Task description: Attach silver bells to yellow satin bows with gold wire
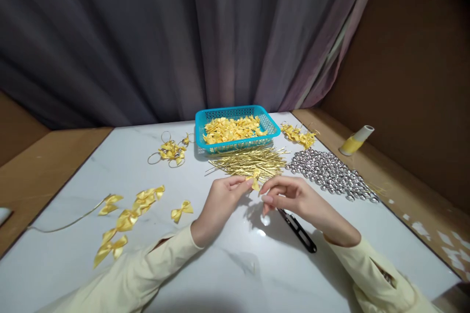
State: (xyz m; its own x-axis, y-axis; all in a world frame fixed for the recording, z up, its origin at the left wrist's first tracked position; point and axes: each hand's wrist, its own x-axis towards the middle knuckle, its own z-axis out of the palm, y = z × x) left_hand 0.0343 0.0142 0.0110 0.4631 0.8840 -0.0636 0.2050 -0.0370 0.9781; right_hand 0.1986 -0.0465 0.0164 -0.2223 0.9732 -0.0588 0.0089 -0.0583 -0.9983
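My left hand (223,200) pinches a small yellow ribbon bow (256,176) between thumb and fingertips, above the white table. Just to its right, my right hand (293,195) has its fingers curled with thumb and fingertips close together. Whether anything lies between them is too small to make out. Behind both hands lies a pile of gold twist ties (249,161). A black slotted tool (299,232), like a cutter knife, rests under my right hand. One loose yellow bow (182,211) sits left of my left wrist.
A blue basket (200,132) of yellow bows stands at the back. Shiny silver beads (330,173) spread at right. Bows with gold loops lie in two clusters (172,151) (299,135). More bows (127,220) lie at left. A yellow-and-white cone (356,141) stands beyond the right edge.
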